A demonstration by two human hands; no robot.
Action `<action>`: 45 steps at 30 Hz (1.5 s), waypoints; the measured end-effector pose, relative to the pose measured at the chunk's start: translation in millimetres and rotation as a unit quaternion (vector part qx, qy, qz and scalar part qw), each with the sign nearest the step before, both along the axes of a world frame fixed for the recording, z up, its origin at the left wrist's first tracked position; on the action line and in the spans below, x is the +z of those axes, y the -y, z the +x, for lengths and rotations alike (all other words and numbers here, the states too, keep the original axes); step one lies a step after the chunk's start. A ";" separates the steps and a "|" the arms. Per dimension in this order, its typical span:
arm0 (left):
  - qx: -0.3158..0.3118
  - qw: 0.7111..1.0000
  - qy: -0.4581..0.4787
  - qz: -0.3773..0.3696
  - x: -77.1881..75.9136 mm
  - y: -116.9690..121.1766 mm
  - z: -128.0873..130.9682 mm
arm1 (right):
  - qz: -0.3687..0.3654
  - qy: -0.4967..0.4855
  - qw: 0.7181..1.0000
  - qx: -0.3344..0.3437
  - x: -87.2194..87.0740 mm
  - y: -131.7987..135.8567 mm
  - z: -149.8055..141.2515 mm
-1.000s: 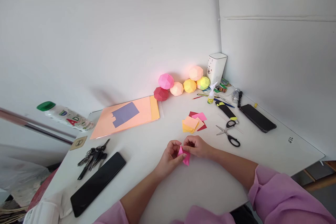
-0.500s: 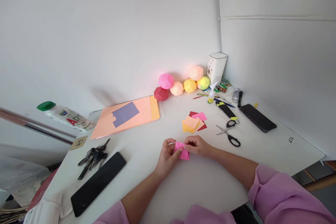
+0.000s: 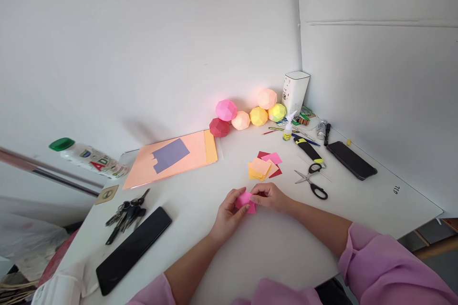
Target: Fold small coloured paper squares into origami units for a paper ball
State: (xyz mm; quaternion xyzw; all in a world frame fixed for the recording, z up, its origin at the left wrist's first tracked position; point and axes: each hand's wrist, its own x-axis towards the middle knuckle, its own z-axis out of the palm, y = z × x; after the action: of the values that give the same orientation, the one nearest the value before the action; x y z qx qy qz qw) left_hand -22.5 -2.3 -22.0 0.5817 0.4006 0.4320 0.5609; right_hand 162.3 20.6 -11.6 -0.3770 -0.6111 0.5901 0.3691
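The white table [image 3: 282, 243] spans the lower frame. Near its lower centre, the left hand [image 3: 231, 209] and right hand [image 3: 270, 198] pinch a pink paper piece [image 3: 245, 202] between them; above lies a loose pile of coloured paper squares [image 3: 265, 167].

The small pink sheet [image 3: 246, 202] looked like matt, smooth paper, the scissors [image 3: 310, 181] had bare metal blades and glossy black plastic handles, the long black slab [image 3: 134, 251] was smooth and glossy, and the bench [image 3: 272, 252] was smooth white with a faint sheen.
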 end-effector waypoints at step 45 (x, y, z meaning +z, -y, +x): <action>-0.039 0.979 -0.186 0.080 7.8 -0.4 0.8 | -0.010 -0.019 1.000 -0.010 -0.9 -1.7 -0.8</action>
State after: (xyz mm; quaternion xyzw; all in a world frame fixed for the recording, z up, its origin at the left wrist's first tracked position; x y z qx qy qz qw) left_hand -21.6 -1.8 -14.2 0.7100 0.4390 0.3246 0.4448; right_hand 161.5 22.4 -12.5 -0.3758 -0.5940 0.5995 0.3829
